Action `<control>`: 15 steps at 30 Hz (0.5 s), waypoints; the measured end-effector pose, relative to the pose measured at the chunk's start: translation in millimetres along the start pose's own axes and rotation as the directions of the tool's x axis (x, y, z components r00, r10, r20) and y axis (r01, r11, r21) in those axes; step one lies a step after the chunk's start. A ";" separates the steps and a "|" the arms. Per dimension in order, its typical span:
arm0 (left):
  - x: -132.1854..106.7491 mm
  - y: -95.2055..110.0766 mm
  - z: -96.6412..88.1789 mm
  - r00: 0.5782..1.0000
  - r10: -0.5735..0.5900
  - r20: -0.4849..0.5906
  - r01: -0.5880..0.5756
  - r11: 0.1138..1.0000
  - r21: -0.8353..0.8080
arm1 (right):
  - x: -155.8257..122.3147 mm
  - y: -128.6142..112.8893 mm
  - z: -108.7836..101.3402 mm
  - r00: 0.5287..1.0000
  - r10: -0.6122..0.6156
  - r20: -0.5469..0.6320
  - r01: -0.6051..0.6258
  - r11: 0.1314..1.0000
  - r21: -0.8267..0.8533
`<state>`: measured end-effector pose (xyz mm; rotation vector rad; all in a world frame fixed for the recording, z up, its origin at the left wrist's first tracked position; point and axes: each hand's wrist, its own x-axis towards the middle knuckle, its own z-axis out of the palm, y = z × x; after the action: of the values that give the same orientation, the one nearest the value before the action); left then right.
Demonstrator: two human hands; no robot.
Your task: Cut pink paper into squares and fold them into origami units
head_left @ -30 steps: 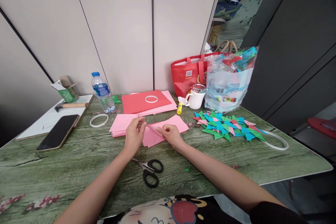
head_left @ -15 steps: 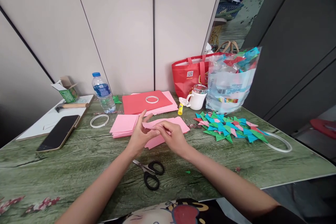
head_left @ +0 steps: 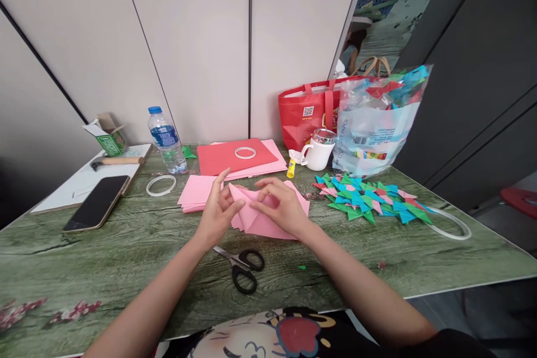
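Rightward, clear bag (head_left: 364,140) stuffed with coloured folded papers (head_left: 394,88), pink sheet (head_left: 257,217) held

You have one pair of scissors (head_left: 243,265) on the worktop (head_left: 126,257). Just beyond the scissors, your left hand (head_left: 216,212) and right hand (head_left: 281,207), two in all, hold one pink sheet (head_left: 255,218). There are three white rings (head_left: 160,185): one beyond-left of the scissors, one straight beyond on the red paper (head_left: 218,158), one far right. Left of the scissors are one phone (head_left: 97,202), one bottle (head_left: 166,140) and one green box (head_left: 109,137). Beyond-right are one glue stick (head_left: 291,168), one mug (head_left: 318,151), one red bag (head_left: 302,117) and one clear bag (head_left: 373,128). The folded triangles (head_left: 364,201) are too many to count.
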<state>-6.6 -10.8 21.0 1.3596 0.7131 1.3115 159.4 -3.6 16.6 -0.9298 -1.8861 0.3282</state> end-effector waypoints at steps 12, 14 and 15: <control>1.9 -4.4 -2.1 0.998 -0.034 -0.046 0.041 0.983 0.176 | -4.0 8.6 -1.0 0.982 0.170 0.083 -0.171 0.985 0.008; 1.5 -2.8 -1.6 0.998 -0.048 -0.046 0.057 0.976 0.209 | -3.4 8.8 -2.7 0.982 0.163 0.091 -0.165 0.986 0.012; 1.4 -2.3 -1.6 0.997 -0.057 -0.056 0.068 0.975 0.210 | -3.1 8.2 -3.8 0.982 0.157 0.103 -0.159 0.987 0.011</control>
<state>-7.2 -8.5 19.0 1.4652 0.9444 1.2503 167.2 -0.9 11.7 -1.0701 -1.9018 0.4970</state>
